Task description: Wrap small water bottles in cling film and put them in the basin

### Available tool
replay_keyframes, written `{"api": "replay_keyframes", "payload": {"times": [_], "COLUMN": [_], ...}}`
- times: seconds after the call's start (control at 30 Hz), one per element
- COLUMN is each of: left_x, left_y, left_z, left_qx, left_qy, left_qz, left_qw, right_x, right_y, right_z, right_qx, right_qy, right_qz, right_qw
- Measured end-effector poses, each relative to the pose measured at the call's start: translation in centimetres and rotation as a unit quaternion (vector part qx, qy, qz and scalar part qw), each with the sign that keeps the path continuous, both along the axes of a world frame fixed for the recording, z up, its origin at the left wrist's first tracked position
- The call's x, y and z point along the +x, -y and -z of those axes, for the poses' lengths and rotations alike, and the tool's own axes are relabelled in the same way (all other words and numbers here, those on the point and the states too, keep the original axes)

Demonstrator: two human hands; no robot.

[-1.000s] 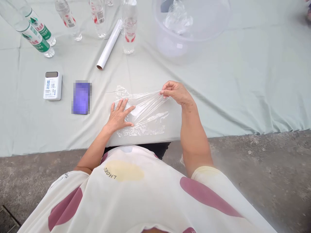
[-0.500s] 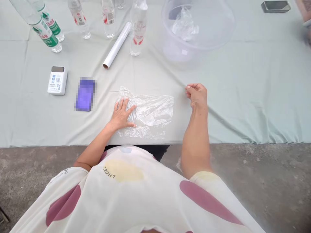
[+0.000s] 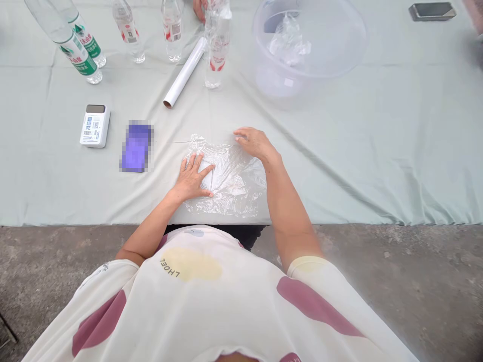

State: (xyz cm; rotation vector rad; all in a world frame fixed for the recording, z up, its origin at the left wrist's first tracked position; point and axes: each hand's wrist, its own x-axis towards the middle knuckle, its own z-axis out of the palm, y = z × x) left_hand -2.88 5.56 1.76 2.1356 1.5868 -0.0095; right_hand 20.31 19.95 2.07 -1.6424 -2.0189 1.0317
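Note:
A crumpled sheet of clear cling film [image 3: 236, 188] lies on the pale green tablecloth [image 3: 358, 166] near the table's front edge. My left hand [image 3: 193, 177] presses flat on the film's left part, fingers spread. My right hand [image 3: 253, 142] rests palm down on the film's upper right part, fingers stretched out toward the left. Neither hand grips anything.
A roll of cling film [image 3: 184, 73] lies behind the sheet. Several water bottles [image 3: 217, 48] stand along the back. A clear plastic basin [image 3: 332, 45] holds crumpled film. A white device [image 3: 95, 125] and a blurred purple card [image 3: 136, 147] lie left. Another person's hand [image 3: 199, 9] shows at the top.
My right hand let go of the stretched film, drew off to the right, then came back and laid flat on the sheet. The film now lies down on the cloth. Left hand stayed put.

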Motion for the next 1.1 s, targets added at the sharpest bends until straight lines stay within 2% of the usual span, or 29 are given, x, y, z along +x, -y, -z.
{"api": "replay_keyframes", "payload": {"times": [0.1, 0.17, 0.2, 0.27, 0.33, 0.4, 0.5, 0.63, 0.73, 0.8, 0.87, 1.0, 1.1], "left_x": [-0.1, 0.0, 0.1, 0.3, 0.4, 0.3, -0.5, -2.9, -4.8, -6.1, -7.5, -10.3, -11.2], "left_y": [0.0, 0.0, -0.1, -0.1, -0.1, -0.1, -0.4, -1.6, -3.3, -5.4, -8.7, -18.4, -25.6], "left_z": [0.1, 0.2, 0.3, 0.4, 0.4, 0.3, -0.1, -1.2, -2.5, -3.3, -4.0, -5.3, -6.1], "left_qx": [0.003, 0.006, 0.008, 0.008, 0.009, 0.008, 0.004, 0.012, 0.071, 0.131, 0.195, 0.278, 0.26], "left_qy": [0.004, 0.008, 0.009, 0.01, 0.012, 0.012, 0.017, 0.036, 0.088, 0.141, 0.188, 0.226, 0.217], "left_qz": [-0.001, -0.004, -0.007, -0.015, -0.023, -0.026, -0.025, -0.028, -0.085, -0.147, -0.213, -0.32, -0.352], "left_qw": [1.0, 1.0, 1.0, 1.0, 1.0, 1.0, 1.0, 0.999, 0.99, 0.97, 0.939, 0.877, 0.873], "right_x": [4.0, 4.4, 3.9, 1.8, -0.7, -2.3, -2.5, -0.6, 0.3, 0.7, 1.0, 1.4, 1.5], "right_y": [-1.0, 1.1, 2.8, 7.1, 11.2, 13.8, 14.7, 13.5, 13.1, 13.1, 13.0, 12.8, 12.8], "right_z": [-0.5, -1.0, -1.2, -1.4, -1.2, -0.7, 0.3, 1.2, 1.9, 2.5, 3.1, 4.2, 4.6], "right_qx": [0.128, 0.149, 0.153, 0.158, 0.168, 0.158, 0.133, 0.138, 0.163, 0.182, 0.199, 0.205, 0.193], "right_qy": [0.046, 0.042, 0.041, 0.04, 0.079, 0.138, 0.191, 0.188, 0.167, 0.142, 0.108, 0.048, 0.029], "right_qz": [0.13, 0.137, 0.107, -0.006, -0.144, -0.225, -0.239, -0.23, -0.225, -0.208, -0.182, -0.12, -0.086], "right_qw": [0.982, 0.978, 0.982, 0.987, 0.972, 0.952, 0.943, 0.945, 0.946, 0.95, 0.957, 0.97, 0.977]}}
